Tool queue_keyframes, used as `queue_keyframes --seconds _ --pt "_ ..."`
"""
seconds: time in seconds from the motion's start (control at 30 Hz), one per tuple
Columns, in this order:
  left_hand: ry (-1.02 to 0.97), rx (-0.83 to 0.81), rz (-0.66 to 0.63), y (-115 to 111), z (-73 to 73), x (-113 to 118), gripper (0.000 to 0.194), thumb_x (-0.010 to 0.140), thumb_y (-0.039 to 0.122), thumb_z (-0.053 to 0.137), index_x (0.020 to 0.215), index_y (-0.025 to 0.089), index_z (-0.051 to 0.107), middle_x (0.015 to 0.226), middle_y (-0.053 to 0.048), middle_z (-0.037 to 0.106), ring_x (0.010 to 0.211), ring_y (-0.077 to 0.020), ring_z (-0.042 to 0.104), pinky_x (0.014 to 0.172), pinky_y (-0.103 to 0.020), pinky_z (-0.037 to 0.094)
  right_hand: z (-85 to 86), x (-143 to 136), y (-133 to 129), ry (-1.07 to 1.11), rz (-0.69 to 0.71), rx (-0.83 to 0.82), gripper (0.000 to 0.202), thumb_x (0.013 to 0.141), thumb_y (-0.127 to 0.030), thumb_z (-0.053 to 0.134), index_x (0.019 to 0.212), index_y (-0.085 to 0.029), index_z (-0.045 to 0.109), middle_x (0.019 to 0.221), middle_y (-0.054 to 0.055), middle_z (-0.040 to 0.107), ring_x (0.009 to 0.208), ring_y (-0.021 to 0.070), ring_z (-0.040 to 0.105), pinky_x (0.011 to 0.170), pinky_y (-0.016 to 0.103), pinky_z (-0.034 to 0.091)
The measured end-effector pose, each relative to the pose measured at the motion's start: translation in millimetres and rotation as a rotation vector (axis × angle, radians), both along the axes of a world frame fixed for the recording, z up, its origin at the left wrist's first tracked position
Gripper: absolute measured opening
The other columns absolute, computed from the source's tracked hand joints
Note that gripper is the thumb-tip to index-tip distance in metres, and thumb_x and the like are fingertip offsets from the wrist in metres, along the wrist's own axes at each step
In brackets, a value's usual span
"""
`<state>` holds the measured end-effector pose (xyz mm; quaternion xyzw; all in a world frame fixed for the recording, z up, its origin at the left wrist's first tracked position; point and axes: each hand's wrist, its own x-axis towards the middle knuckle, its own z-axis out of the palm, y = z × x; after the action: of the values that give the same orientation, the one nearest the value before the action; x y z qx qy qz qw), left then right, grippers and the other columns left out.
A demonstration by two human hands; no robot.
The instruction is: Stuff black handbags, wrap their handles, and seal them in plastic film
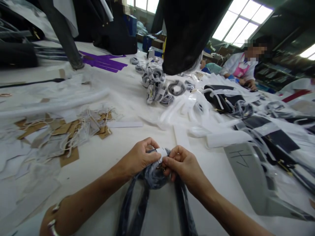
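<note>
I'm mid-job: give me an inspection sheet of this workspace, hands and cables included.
Surface: white table, heavily covered at left and right.
Job's things: dark plastic-covered bundle with white strip and gold-coloured hardware.
Clutter: tags with strings at left; coils beyond; gray object with black writing at right.
Hands: left hand and right hand pinching at the white strip.
Cables: none certain; thin black strip at left.
Surroundings: another person at far right; windows behind.

The left hand (pixel 145 155) and right hand (pixel 180 162) were bare, as were both forearms (pixel 98 193). Near the left elbow sat a shiny, silvery bangle (pixel 52 224), slim and curved, with a rounded, knob-like end (pixel 56 208); the rest was too blurred to tell.
</note>
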<state>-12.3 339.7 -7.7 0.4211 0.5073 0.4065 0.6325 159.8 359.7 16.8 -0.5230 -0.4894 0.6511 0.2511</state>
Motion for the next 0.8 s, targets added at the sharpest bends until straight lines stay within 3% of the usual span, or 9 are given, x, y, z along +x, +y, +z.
queue_keyframes --seconds 0.13,0.3,0.37,0.43,0.57,0.7,0.8 --pt "-0.013 -0.006 0.012 1.1 0.6 -0.6 0.027 0.071 0.033 0.067 0.089 0.017 0.054 0.076 -0.001 0.064 0.064 -0.0144 0.057 0.057 -0.024 0.041 -0.9 1.6 2.6 -0.207 0.097 0.160 0.030 0.074 -0.043 0.070 0.073 -0.021 0.050 0.054 -0.005 0.062 0.043 0.0128 0.058 0.037 0.020 0.037" --pt "-0.036 -0.069 0.003 2.1 9.2 -2.9 0.029 0.069 0.033 0.068 0.087 0.017 0.053 0.072 0.000 0.061 0.060 -0.0118 0.052 0.055 -0.022 0.037 7.3 14.0 19.6 -0.714 0.382 0.902 0.026 0.078 -0.046 0.070 0.085 -0.022 0.063 0.054 -0.005 0.059 0.048 0.0118 0.055 0.047 0.023 0.030" --pt "-0.049 -0.081 -0.022 2.1 10.4 -4.5 0.029 0.069 0.034 0.067 0.088 0.017 0.053 0.070 0.002 0.059 0.058 -0.0109 0.051 0.054 -0.021 0.036 13.3 17.2 25.8 -0.759 0.563 1.175 0.026 0.087 -0.046 0.060 0.100 -0.024 0.064 0.065 -0.002 0.064 0.055 0.0127 0.059 0.053 0.025 0.031" --pt "-0.037 -0.085 -0.035 2.5 9.8 -6.2 0.028 0.071 0.034 0.065 0.089 0.016 0.053 0.066 0.003 0.056 0.056 -0.0101 0.048 0.053 -0.021 0.034 19.3 16.2 29.0 -0.782 0.728 1.339 0.028 0.095 -0.043 0.047 0.109 -0.025 0.063 0.072 0.000 0.067 0.059 0.0131 0.060 0.055 0.027 0.031" --pt "0.087 -0.110 -0.040 4.6 8.2 -8.6 0.023 0.075 0.033 0.057 0.090 0.017 0.055 0.067 0.004 0.055 0.059 -0.0116 0.048 0.054 -0.022 0.035 29.6 1.5 29.0 -0.954 0.891 1.315 0.032 0.095 -0.041 0.048 0.118 -0.020 0.057 0.076 0.002 0.069 0.057 0.0161 0.061 0.052 0.029 0.027" --pt "0.379 0.006 -0.038 4.8 9.5 -9.9 0.028 0.083 0.044 0.048 0.087 0.018 0.056 0.072 0.001 0.058 0.067 -0.0161 0.054 0.061 -0.027 0.041 36.1 -17.6 32.0 -1.095 0.942 1.104 0.017 0.088 -0.033 0.054 0.095 -0.020 0.062 0.078 0.004 0.072 0.061 0.0201 0.065 0.050 0.028 0.027" --pt "0.547 0.137 0.020 4.9 10.5 -12.8 0.037 0.087 0.051 0.045 0.103 0.019 0.052 0.083 -0.002 0.064 0.077 -0.0202 0.060 0.071 -0.033 0.045 36.0 -23.9 38.7 -1.159 0.952 0.983 0.013 0.082 -0.030 0.057 0.086 -0.020 0.065 0.075 0.007 0.072 0.064 0.0225 0.066 0.051 0.028 0.029"
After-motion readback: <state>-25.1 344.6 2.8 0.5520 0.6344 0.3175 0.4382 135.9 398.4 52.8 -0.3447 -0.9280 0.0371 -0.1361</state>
